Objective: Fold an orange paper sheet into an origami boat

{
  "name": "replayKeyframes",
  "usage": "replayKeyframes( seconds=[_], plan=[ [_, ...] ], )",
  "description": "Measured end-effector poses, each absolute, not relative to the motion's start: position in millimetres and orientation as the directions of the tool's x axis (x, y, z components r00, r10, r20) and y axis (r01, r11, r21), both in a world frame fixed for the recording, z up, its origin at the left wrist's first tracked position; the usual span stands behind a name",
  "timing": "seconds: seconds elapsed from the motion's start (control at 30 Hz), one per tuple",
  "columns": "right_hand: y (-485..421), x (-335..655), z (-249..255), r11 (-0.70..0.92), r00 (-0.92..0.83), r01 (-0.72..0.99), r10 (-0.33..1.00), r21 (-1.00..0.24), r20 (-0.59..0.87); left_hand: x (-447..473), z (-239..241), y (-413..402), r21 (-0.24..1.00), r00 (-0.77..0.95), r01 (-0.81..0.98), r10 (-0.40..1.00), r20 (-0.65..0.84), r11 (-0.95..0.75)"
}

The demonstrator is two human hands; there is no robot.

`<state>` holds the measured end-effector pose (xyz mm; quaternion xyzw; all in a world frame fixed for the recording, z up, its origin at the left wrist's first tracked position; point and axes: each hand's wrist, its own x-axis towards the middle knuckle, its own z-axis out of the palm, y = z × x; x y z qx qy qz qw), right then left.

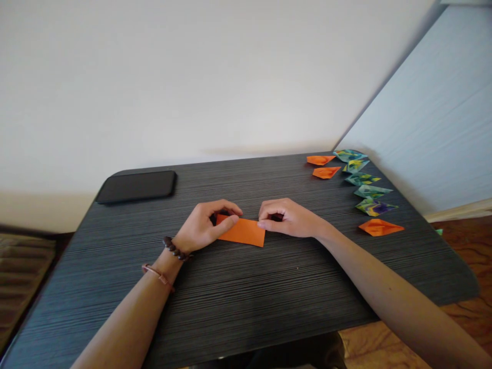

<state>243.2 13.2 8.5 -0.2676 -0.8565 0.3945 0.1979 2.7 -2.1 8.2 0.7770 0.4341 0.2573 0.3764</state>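
Orange paper, far edge in grip: left hand and right hand (roomy tabletop around)

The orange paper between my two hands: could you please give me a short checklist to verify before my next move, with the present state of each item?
1. Left hand on the orange paper: ok, it touches the left part and covers some of it.
2. Right hand on the paper: ok, it touches the far right corner.
3. Paper's layers and hidden edges lined up: cannot tell, the left hand hides part and the detail is too small.
4. Folded pieces out of the way: ok, they lie apart from the paper, toward the right side of the table.
5. Black phone out of the way: ok, it lies near the far left corner.
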Motion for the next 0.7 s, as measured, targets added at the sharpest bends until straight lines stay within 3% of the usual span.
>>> replayKeyframes(
  seconds=[0.13, 0.4, 0.7],
  plan=[
    [8, 235, 6, 0.585, -0.759, 0.327, 0.631, -0.742, 0.163, 11, 6, -6, 0.698, 0.493, 0.588, 0.865, 0.093, -0.409],
    [10, 240, 5, 0.611, -0.734, 0.336, 0.647, -0.717, 0.207, 4, 2, -3, 0.67, 0.415, 0.645, 0.905, 0.097, -0.367],
    [20, 255, 9, 0.6, -0.782, 0.304, 0.601, -0.74, 0.165, -4, 7, 0, 0.568, 0.518, 0.683, 0.853, 0.068, -0.46]
  ],
)
